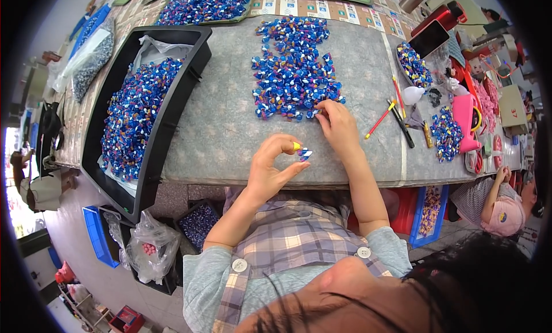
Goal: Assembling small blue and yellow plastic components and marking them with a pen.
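On the grey cloth-covered table lies a spread of small glossy blue pieces mixed with white, amber and purple ones. My right hand reaches its near right edge, thumb and forefinger drawn together there; what lies between the fingertips is too small to make out. Nearer to me, my left hand is raised over the cloth with thumb and fingers curved towards each other. A few small blue and white pieces show at its fingertips, held there. Something yellow covers one fingertip of that hand.
To the left stands a black tray of similar pieces. On the right lie a red pen, a black pen, a small blue heap, a filled bowl, and a phone. Another person sits at far right.
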Available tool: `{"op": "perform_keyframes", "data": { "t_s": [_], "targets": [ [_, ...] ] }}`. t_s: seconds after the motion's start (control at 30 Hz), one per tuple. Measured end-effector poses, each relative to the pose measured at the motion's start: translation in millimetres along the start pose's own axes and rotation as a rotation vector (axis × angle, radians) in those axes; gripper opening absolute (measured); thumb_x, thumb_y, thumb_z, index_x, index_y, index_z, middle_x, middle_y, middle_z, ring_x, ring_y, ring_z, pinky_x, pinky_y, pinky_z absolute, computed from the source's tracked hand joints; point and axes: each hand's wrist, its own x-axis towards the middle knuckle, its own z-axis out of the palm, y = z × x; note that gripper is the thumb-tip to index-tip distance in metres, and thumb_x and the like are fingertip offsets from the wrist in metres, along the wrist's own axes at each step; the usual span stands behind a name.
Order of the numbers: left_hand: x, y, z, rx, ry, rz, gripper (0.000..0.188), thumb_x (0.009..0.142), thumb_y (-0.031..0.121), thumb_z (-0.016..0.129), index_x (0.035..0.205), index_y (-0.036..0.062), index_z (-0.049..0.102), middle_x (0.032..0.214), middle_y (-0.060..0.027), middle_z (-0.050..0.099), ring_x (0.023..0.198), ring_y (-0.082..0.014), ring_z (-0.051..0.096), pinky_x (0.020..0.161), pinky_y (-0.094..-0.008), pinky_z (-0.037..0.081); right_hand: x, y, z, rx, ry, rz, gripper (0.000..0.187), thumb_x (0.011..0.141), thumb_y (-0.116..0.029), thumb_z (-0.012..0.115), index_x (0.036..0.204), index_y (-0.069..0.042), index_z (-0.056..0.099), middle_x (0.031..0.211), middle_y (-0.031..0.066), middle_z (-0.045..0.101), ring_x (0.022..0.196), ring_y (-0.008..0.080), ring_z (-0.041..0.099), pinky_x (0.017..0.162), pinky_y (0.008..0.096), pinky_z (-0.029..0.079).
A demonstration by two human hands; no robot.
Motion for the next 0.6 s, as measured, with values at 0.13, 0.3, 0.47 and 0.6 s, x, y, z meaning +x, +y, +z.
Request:
{"op": "perform_keyframes", "data": {
  "t_s": [0.13, 0.3, 0.47, 0.6],
  "targets": [
    [-0.3, 0.3, 0.2, -0.023, -0.021, 0.016, 0.025, 0.066, 0.002, 0.071, 0.084, 0.0045, 0.054, 0.096, -0.0086, 0.06, 0.09, -0.0163, 0.055, 0.076, -0.027, 0.045, -2.2, 1.4, 0.8, 0.001, 0.012, -0.015, 0.015, 0.072, -0.005, 0.063, 0.085, -0.004, 0.056, 0.076, 0.008, 0.058, 0.071, 0.0236, 0.056, 0.063, 0.0335, 0.045],
    [-1.8, 3.9, -1.4, -0.032, -0.04, 0.009, 0.024, 0.069, 0.002, 0.069, 0.087, 0.0049, 0.053, 0.098, -0.0087, 0.059, 0.091, -0.0153, 0.055, 0.078, -0.0265, 0.045, -4.6, -2.7, -4.8, 0.058, -0.014, -0.012, 0.011, 0.071, -0.002, 0.063, 0.081, -0.003, 0.057, 0.077, 0.009, 0.058, 0.071, 0.0226, 0.057, 0.063, 0.0308, 0.045],
    [-4.9, -1.7, 3.8, -0.417, -0.02, -0.251, 0.027, 0.077, 0.001, 0.06, 0.1, 0.0064, 0.047, 0.1, -0.0078, 0.054, 0.086, -0.0158, 0.056, 0.075, -0.0264, 0.048, -16.7, -16.6, -20.9, 0.396, 0.015, 0.1, 0.011, 0.071, 0.0, 0.063, 0.08, -0.002, 0.057, 0.077, 0.0089, 0.059, 0.071, 0.0208, 0.058, 0.065, 0.028, 0.045],
    [-8.1, -10.6, 11.2, -0.913, -0.052, -0.537, 0.034, 0.081, 0.009, 0.057, 0.111, 0.007, 0.04, 0.093, -0.0048, 0.049, 0.074, -0.0113, 0.052, 0.059, -0.0239, 0.049, -35.9, -34.6, -29.2, 0.637, 0.064, 0.068, 0.012, 0.067, -0.001, 0.066, 0.076, -0.003, 0.058, 0.076, 0.0093, 0.059, 0.069, 0.0219, 0.057, 0.063, 0.0283, 0.044]
  ]
}}
